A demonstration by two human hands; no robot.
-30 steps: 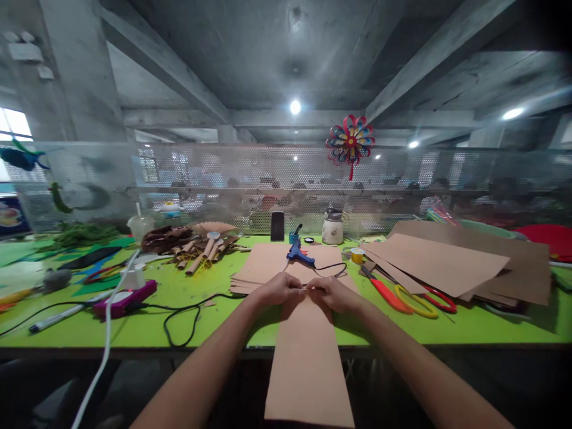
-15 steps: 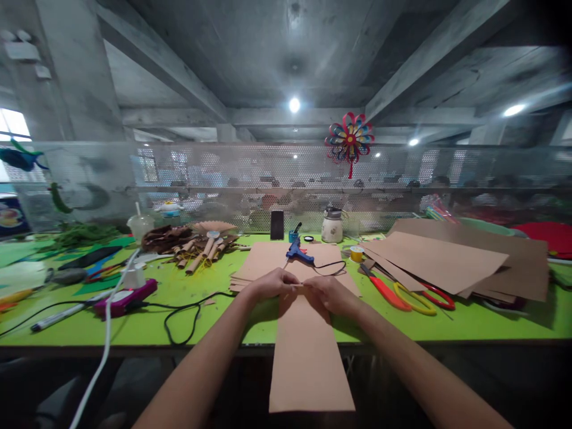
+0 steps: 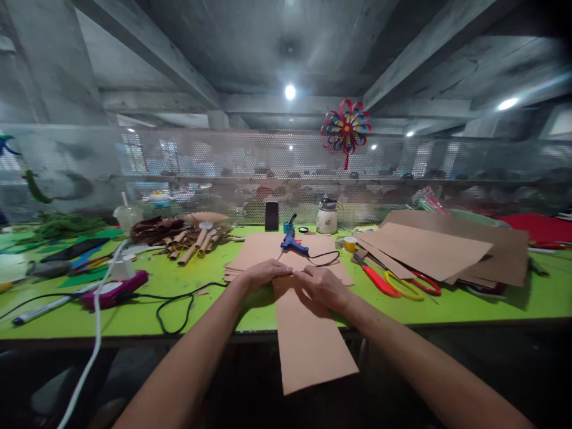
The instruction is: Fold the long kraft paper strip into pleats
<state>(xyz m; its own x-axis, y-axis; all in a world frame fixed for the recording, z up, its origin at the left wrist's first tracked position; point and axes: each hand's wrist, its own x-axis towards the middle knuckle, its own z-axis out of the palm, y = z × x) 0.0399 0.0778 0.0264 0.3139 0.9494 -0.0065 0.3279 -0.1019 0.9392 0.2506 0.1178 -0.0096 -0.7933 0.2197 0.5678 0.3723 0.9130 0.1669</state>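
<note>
Fingers of your left hand and right hand pinch the smooth brown paper strip's far edge.

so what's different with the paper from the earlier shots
The hanging end of the brown paper strip has swung right and now slants. The left hand and right hand still pinch its upper end. The glue gun and stacked sheets stayed put.
</note>
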